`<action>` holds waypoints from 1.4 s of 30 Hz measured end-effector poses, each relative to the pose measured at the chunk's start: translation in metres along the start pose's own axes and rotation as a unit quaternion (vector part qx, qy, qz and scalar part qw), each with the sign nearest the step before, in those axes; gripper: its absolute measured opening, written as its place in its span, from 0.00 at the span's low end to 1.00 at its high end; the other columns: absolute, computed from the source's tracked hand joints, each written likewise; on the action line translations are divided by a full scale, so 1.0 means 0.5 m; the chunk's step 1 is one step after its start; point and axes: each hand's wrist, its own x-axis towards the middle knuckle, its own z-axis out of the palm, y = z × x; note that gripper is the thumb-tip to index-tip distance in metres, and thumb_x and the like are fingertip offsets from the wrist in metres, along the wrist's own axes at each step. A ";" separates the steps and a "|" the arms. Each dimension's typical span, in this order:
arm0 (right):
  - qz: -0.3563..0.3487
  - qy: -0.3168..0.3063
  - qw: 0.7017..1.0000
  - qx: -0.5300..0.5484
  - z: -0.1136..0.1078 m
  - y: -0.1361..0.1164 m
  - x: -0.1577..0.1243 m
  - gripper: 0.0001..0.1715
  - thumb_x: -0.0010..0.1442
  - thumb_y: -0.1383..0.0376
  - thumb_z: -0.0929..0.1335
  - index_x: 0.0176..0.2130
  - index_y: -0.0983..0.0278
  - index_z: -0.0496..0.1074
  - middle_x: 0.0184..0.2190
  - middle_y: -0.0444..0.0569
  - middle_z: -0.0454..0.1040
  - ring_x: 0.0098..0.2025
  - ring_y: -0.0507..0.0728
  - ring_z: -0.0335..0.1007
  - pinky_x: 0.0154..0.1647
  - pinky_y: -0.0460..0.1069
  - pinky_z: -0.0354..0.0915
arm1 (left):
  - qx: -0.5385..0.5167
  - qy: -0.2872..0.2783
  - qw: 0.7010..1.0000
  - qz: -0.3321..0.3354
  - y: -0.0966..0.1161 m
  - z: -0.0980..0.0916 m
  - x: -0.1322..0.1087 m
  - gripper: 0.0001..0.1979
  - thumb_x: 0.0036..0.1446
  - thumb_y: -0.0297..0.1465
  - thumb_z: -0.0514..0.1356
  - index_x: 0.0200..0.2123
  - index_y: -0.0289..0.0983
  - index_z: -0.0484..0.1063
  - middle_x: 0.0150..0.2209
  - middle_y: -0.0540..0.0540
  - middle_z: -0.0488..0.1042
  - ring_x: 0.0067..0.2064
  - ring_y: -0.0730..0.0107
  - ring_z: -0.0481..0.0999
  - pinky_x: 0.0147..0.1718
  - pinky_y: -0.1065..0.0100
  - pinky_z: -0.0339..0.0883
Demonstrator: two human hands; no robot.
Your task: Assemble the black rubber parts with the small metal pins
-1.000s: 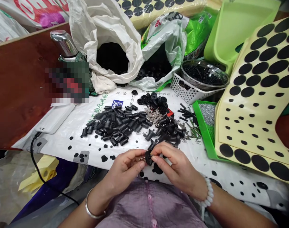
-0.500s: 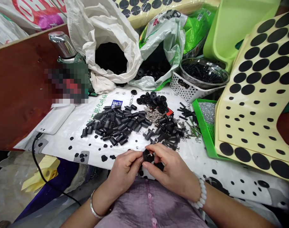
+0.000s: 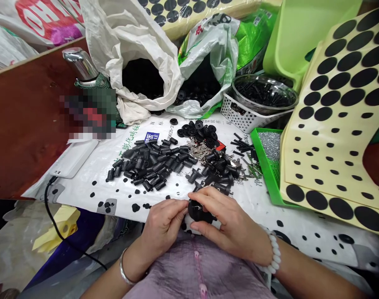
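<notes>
The round black part (image 3: 195,211) is nearer the wearer than the heap of black tubes (image 3: 155,164) and right of it, at the near side of the white-covered worktop (image 3: 257,216). The left hand (image 3: 164,220) has a narrow grip, thumb and forefinger pinched at the part's left edge; the right hand (image 3: 231,222) arches about it, fingers above, thumb below, and whether that grip bears on it I cannot tell. If the left pinch slackened, the part could slip and be hard to spot among the black spots (image 3: 135,207) in front of the heap. A careless sweep of the right fingers might knock the flanged black pieces (image 3: 217,168) into the metal pieces (image 3: 203,151), both right of the heap.
</notes>
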 end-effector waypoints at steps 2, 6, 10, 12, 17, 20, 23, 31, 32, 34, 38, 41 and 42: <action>-0.002 0.000 1.000 -0.008 0.005 0.000 -0.001 0.22 0.59 0.61 0.65 0.52 0.66 0.62 0.40 0.54 0.70 0.39 0.57 0.68 0.38 0.52 0.68 | -0.026 0.004 1.000 -0.007 0.002 0.004 0.002 0.13 0.56 0.23 0.55 0.42 0.39 0.74 0.29 0.45 0.77 0.30 0.69 0.74 0.31 0.70 0.66; -0.007 0.025 0.999 -0.029 0.017 0.002 0.000 0.21 0.61 0.60 0.63 0.51 0.68 0.63 0.39 0.56 0.70 0.39 0.59 0.68 0.38 0.54 0.69 | -0.079 0.020 0.995 -0.053 0.005 0.017 0.007 0.10 0.56 0.24 0.55 0.37 0.38 0.76 0.28 0.46 0.76 0.28 0.70 0.73 0.30 0.71 0.65; -0.005 0.052 0.998 -0.019 0.011 0.005 0.002 0.28 0.57 0.54 0.66 0.51 0.67 0.63 0.37 0.54 0.71 0.37 0.58 0.68 0.37 0.54 0.69 | -0.152 0.011 0.983 -0.097 0.007 0.021 0.017 0.09 0.57 0.28 0.55 0.35 0.38 0.77 0.25 0.48 0.74 0.26 0.71 0.71 0.27 0.72 0.64; -0.003 0.086 0.996 0.006 0.004 0.004 0.002 0.26 0.56 0.55 0.68 0.51 0.66 0.63 0.37 0.54 0.70 0.38 0.57 0.68 0.37 0.53 0.69 | -0.172 0.004 0.979 -0.108 0.008 0.020 0.021 0.10 0.58 0.29 0.55 0.36 0.38 0.77 0.24 0.49 0.74 0.26 0.71 0.71 0.28 0.72 0.64; 0.011 0.126 0.991 0.052 -0.003 0.005 -0.007 0.08 0.59 0.70 0.65 0.40 0.62 0.68 0.38 0.51 0.69 0.40 0.54 0.69 0.38 0.48 0.69 | -0.180 -0.022 0.978 -0.106 0.010 0.019 0.026 0.11 0.59 0.29 0.54 0.38 0.37 0.77 0.26 0.47 0.74 0.28 0.71 0.72 0.29 0.72 0.64; 0.023 0.091 0.994 0.052 0.001 0.014 -0.012 0.08 0.59 0.70 0.64 0.40 0.62 0.70 0.41 0.52 0.70 0.42 0.55 0.70 0.40 0.48 0.69 | -0.161 -0.044 0.981 -0.099 0.008 0.017 0.028 0.12 0.60 0.28 0.53 0.39 0.37 0.76 0.27 0.46 0.74 0.29 0.70 0.72 0.30 0.71 0.65; 0.033 0.069 0.996 0.055 0.009 0.025 -0.010 0.08 0.59 0.68 0.64 0.40 0.61 0.70 0.41 0.52 0.72 0.42 0.56 0.71 0.40 0.48 0.71 | -0.130 -0.059 0.985 -0.097 0.008 0.009 0.029 0.12 0.60 0.27 0.51 0.39 0.36 0.75 0.28 0.45 0.73 0.30 0.70 0.71 0.31 0.70 0.64; 0.121 0.148 0.965 0.177 0.022 0.029 0.008 0.05 0.59 0.67 0.65 0.34 0.62 0.72 0.36 0.51 0.76 0.39 0.56 0.73 0.38 0.48 0.73 | 0.015 0.015 0.999 -0.038 -0.012 -0.038 0.016 0.16 0.57 0.27 0.56 0.49 0.39 0.69 0.39 0.42 0.75 0.40 0.64 0.73 0.41 0.65 0.65; 0.134 0.159 0.959 0.192 0.020 0.030 0.008 0.05 0.58 0.66 0.66 0.33 0.62 0.73 0.36 0.50 0.76 0.39 0.56 0.73 0.37 0.47 0.73 | 0.068 0.053 0.996 -0.027 -0.021 -0.045 0.015 0.15 0.56 0.27 0.57 0.47 0.39 0.70 0.40 0.42 0.75 0.42 0.62 0.72 0.43 0.63 0.64; 0.148 0.173 0.950 0.213 0.017 0.031 0.007 0.05 0.58 0.66 0.66 0.32 0.63 0.73 0.36 0.50 0.76 0.39 0.55 0.74 0.36 0.46 0.73 | 0.192 0.103 0.976 -0.022 -0.042 -0.055 0.019 0.12 0.54 0.27 0.58 0.43 0.39 0.71 0.42 0.41 0.73 0.46 0.57 0.69 0.47 0.56 0.61; 0.155 0.182 0.946 0.220 0.014 0.033 0.004 0.05 0.58 0.66 0.66 0.32 0.63 0.74 0.35 0.50 0.76 0.39 0.55 0.73 0.36 0.46 0.73 | 0.345 0.092 0.933 -0.033 -0.073 -0.062 0.031 0.08 0.54 0.28 0.58 0.38 0.36 0.72 0.46 0.37 0.68 0.49 0.52 0.65 0.49 0.48 0.57; 0.151 0.183 0.946 0.221 0.013 0.031 0.005 0.05 0.57 0.66 0.67 0.32 0.63 0.74 0.35 0.50 0.76 0.39 0.55 0.74 0.35 0.45 0.73 | 0.359 0.078 0.930 -0.020 -0.079 -0.062 0.033 0.07 0.54 0.27 0.57 0.38 0.36 0.71 0.47 0.37 0.67 0.51 0.52 0.64 0.51 0.46 0.55; 0.148 0.182 0.947 0.221 0.012 0.030 0.006 0.05 0.57 0.66 0.67 0.32 0.63 0.74 0.35 0.50 0.76 0.38 0.55 0.74 0.33 0.45 0.73 | 0.349 0.079 0.934 -0.015 -0.077 -0.063 0.032 0.07 0.55 0.26 0.56 0.38 0.37 0.70 0.48 0.38 0.66 0.51 0.53 0.64 0.52 0.46 0.54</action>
